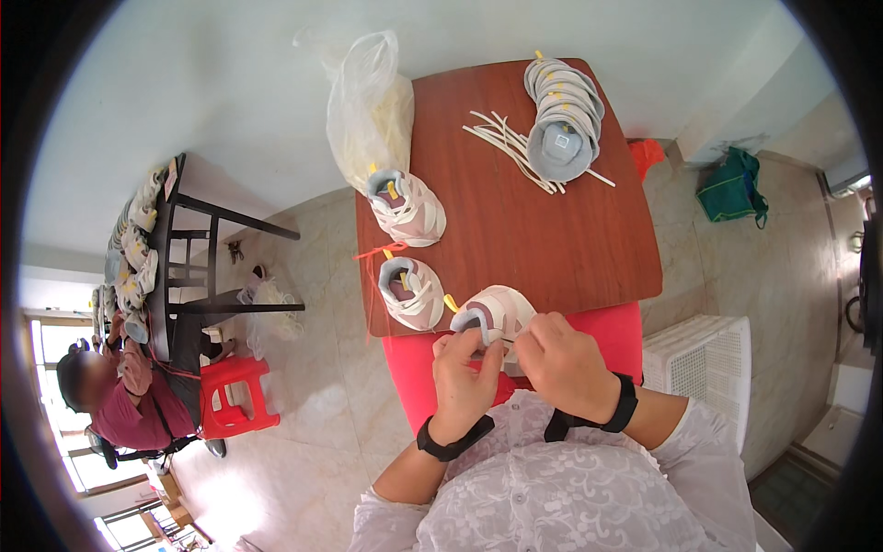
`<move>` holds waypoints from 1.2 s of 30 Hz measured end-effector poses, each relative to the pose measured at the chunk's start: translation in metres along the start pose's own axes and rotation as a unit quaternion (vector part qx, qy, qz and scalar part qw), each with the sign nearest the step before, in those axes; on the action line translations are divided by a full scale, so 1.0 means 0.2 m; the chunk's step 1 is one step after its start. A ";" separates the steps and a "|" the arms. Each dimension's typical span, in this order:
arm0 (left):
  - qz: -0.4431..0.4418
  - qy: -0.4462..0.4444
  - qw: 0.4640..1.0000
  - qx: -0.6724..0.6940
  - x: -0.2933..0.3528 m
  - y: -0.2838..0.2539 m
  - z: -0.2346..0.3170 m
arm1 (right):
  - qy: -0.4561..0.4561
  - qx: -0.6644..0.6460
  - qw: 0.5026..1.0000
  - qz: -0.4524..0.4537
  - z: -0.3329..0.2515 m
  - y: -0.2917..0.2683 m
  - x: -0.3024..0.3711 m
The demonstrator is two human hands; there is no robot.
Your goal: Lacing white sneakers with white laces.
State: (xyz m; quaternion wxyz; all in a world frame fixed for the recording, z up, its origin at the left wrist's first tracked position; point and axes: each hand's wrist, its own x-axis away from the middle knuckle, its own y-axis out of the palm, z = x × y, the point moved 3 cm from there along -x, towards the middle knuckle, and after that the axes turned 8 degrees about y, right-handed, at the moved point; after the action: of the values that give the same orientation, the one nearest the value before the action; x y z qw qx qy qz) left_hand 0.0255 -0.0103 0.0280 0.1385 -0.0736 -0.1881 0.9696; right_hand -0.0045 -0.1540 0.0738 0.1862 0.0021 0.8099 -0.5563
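Observation:
Close to my body, at the table's near edge, is a pink and white shoe upper (508, 307) with a yellow pull tab. My left hand (463, 385) is closed at its opening, thumb and forefinger pinching its edge. Against the same upper, my right hand (572, 370) is closed, fingertips beside the left thumb. Whatever thin thing lies between the right fingertips is too small to make out. Two similar uppers with white laces stand to the left, a nearer one (416, 299) and a farther one (416, 216).
On the brown table (515, 221) lie loose white laces (506, 147) beside a nested stack of uppers (561, 120). A clear plastic bag (368, 110) and red string (371, 276) are at its left. A white crate (704, 368) stands right. Another person (147, 391) sits far left.

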 end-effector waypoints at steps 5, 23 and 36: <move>0.034 0.124 0.978 -0.163 0.01 0.00 0.03 | 0.188 -0.245 0.951 -0.034 0.07 0.12 0.03; 0.083 0.169 0.964 -0.190 0.03 0.06 0.02 | 0.167 -0.181 0.969 0.017 0.03 0.22 0.04; -0.026 -0.094 0.990 0.098 -0.13 -0.03 -0.08 | 0.219 -0.179 0.958 -0.039 0.20 0.08 0.06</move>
State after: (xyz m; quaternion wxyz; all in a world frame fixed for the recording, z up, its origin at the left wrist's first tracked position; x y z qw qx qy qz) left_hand 0.0539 -0.0074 0.0181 0.1523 0.0363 -0.1063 0.9819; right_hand -0.0013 -0.1865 0.0431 -0.0205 0.0594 0.9164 -0.3953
